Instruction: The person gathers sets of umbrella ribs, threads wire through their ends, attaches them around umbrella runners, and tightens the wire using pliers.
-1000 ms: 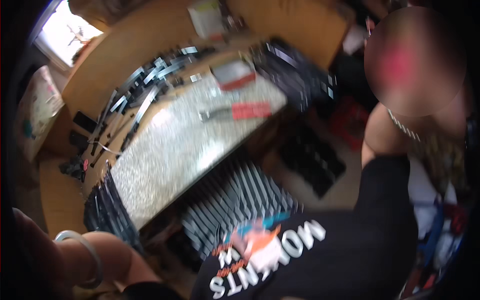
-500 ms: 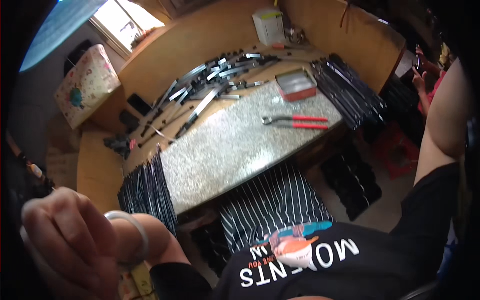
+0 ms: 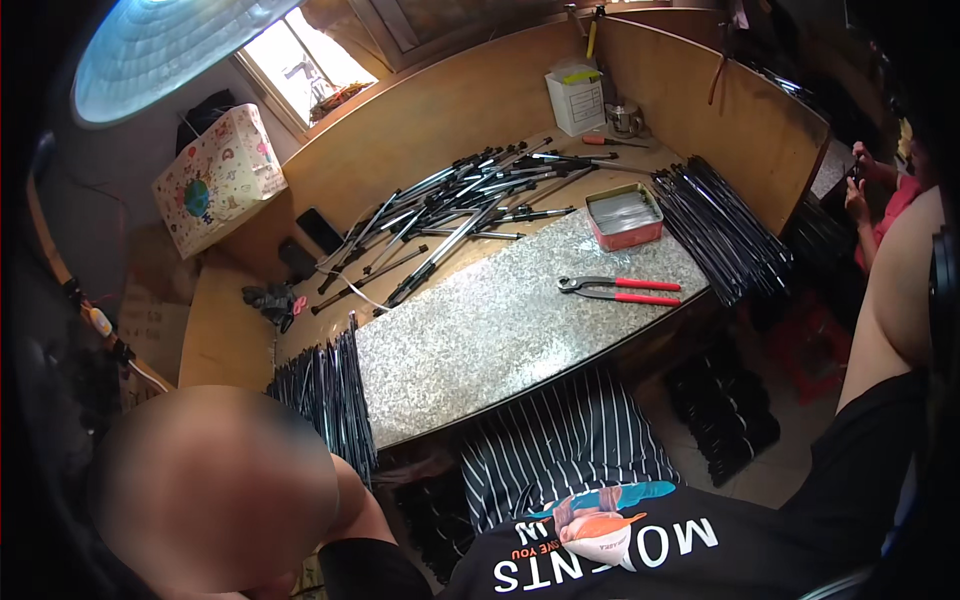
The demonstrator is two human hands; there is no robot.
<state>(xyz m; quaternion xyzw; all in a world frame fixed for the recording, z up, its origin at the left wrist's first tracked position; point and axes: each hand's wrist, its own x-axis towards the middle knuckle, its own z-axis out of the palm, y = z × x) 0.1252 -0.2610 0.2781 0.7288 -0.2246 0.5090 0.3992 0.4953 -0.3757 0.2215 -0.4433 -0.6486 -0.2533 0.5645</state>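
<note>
My left hand is raised close at the lower left, so blurred that its fingers cannot be made out. My right arm is lifted along the right edge, and its hand lies outside the picture. Red-handled end-cutting pincers rest on the speckled stone slab, touched by neither hand. Behind them stands a red open tin with pale, thin contents. Bundles of thin black rods flank the slab, one on the left, one on the right.
A loose heap of black and silver rods covers the back of the wooden desk. A white box, a metal mug and a screwdriver are at the back right. A phone leans left. Another person's hands show far right.
The view has shifted, so the desk sits lower and farther right. My left hand, curled before, has come nearer the middle and become a blur. The pincers stay on the slab.
</note>
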